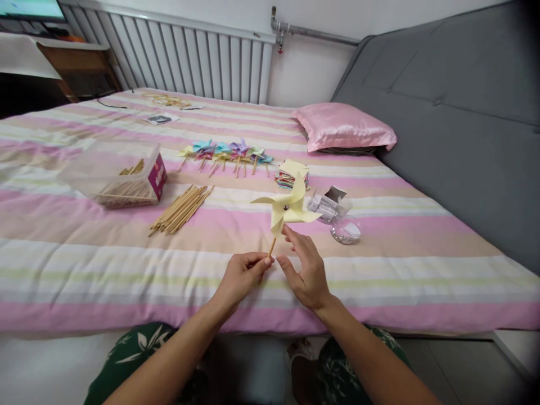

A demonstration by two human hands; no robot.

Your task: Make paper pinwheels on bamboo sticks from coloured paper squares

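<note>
A pale yellow paper pinwheel [287, 209] with a round metal-looking pin at its centre stands tilted above the bed. My left hand [244, 273] pinches its thin wooden stick between thumb and fingers. Just right of the stick is my right hand [306, 270], its thumb and fingers apart; the fingertips come close to the lower blade, and I cannot tell whether they touch it. Behind the pinwheel lies a stack of coloured paper sheets [294, 167]. To its right are a clear packet [329, 203] and a small round clear container [346, 230] with tiny shiny pieces.
Several finished pinwheels [228, 151] lie in a row farther back. A bundle of wooden sticks [181, 211] rests left of my hands, beside a clear plastic box [113, 174] holding more sticks. A pink pillow [346, 126] leans near the grey headboard [455, 101]. The striped bed's [126, 281] front edge is close.
</note>
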